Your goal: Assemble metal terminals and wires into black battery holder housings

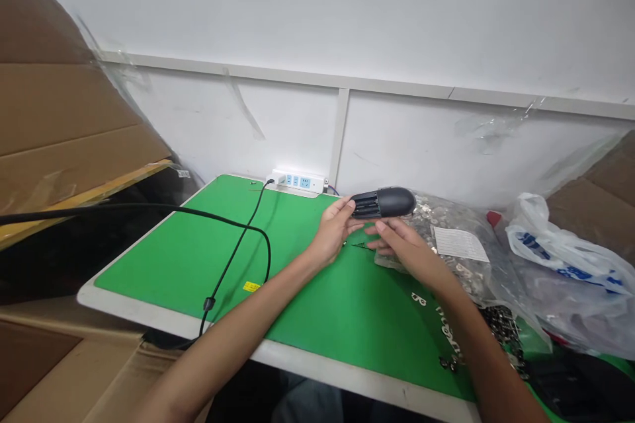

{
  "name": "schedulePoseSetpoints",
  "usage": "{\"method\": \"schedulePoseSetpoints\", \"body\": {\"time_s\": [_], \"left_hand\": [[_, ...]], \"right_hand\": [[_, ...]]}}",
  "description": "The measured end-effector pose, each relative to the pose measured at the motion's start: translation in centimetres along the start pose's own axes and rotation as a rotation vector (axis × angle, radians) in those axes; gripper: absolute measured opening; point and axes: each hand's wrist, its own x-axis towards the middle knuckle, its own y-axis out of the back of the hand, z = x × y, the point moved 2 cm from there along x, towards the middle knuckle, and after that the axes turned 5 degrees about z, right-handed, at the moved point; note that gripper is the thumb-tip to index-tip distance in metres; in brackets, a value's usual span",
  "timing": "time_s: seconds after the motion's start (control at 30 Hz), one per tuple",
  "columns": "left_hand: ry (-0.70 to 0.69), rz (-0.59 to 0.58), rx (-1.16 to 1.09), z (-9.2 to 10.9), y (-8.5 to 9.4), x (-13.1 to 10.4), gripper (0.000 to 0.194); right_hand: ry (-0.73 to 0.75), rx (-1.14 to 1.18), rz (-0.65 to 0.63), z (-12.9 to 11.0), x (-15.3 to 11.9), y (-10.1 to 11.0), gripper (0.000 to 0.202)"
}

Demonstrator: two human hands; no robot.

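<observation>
left hand (333, 232): fingers clamped on ribbed end of dark grey oval plastic housing (384, 203), held above green desk (317, 304) | right hand (404, 246): just below housing, fingers loosely apart | clear bag of metal parts (454, 225) beside

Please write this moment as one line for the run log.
left hand: holds black housing | right hand: under housing, touching | below: green mat

No text is legible: print on the paper slip (460, 244) and yellow sticker (251, 286) is too small
</observation>
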Motion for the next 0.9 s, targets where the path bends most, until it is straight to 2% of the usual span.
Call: {"method": "schedulePoseSetpoints", "body": {"time_s": [0.1,0.13,0.2,0.27,0.33,0.37,0.43,0.5,0.6,0.73,0.9], "left_hand": [[0.030,0.035,0.017,0.7,0.7,0.4,0.057],[0.027,0.045,0.016,1.1,0.8,0.4,0.057],[0.036,0.047,0.011,1.7,0.8,0.2,0.055],[0.095,-0.002,0.032,2.2,0.6,-0.1,0.053],[0.194,-0.091,0.079,2.5,0.4,-0.5,0.050],[0.249,-0.144,0.106,2.4,0.3,-0.6,0.048],[0.357,-0.232,0.138,2.1,0.3,-0.6,0.044],[0.475,-0.278,0.153,1.4,0.4,-0.5,0.039],[0.591,-0.222,0.165,0.5,0.9,-0.2,0.029],[0.583,-0.165,0.226,0.2,1.2,-0.3,0.028],[0.488,-0.162,0.403,0.4,1.2,-0.7,0.026]], "right_hand": [[-0.025,-0.172,-0.262,-0.9,-1.9,4.1,0.047],[0.005,-0.190,-0.256,-1.1,-2.2,5.5,0.048],[0.141,-0.121,-0.075,-1.5,-2.3,7.8,0.051],[0.287,-0.031,0.174,-1.7,-2.1,8.4,0.042],[0.403,-0.091,0.312,-1.8,-1.9,7.3,0.028],[0.467,-0.186,0.310,-1.9,-1.7,6.2,0.030],[0.613,-0.421,0.221,-1.9,-1.5,3.8,0.036],[0.688,-0.579,0.122,-1.5,-1.3,1.8,0.036],[0.710,-0.664,0.046,-0.4,-1.0,0.4,0.030],[0.777,-0.714,0.009,0.8,-0.8,-0.2,0.021],[0.902,-0.814,0.070,1.1,-0.8,-0.8,0.024]]}}
